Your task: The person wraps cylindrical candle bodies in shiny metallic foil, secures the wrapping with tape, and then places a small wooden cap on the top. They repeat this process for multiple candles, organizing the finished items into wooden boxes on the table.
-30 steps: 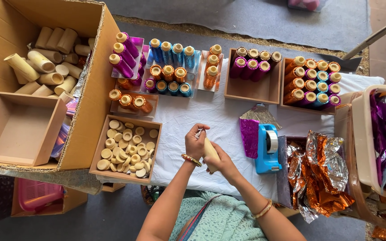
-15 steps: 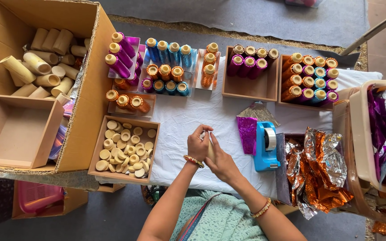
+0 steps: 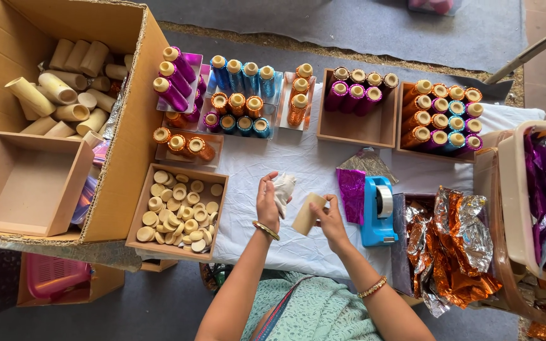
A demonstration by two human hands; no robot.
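Between the two hands, over the white cloth [image 3: 311,170], a bare cream cardboard tube [image 3: 306,215] is pinched at its upper end by the curled fingers of the right hand [image 3: 331,221]. The left hand [image 3: 268,205] is closed around a crumpled white wad [image 3: 284,187], which sticks out above its fingers. The tube's long axis runs diagonally, its upper end toward the blue tape dispenser [image 3: 377,211] just right of the right hand and its lower end toward the person's body; which end is open cannot be told. Risk, as judged: the grip takes only one end, so the free end could swing or the tube could slip onto the cloth. Left of the left hand, the open tray of round cream caps [image 3: 178,211] sits near the wrist and could be knocked by a careless sweep. Purple foil [image 3: 351,194] lies just beyond the right hand's knuckles and could snag.
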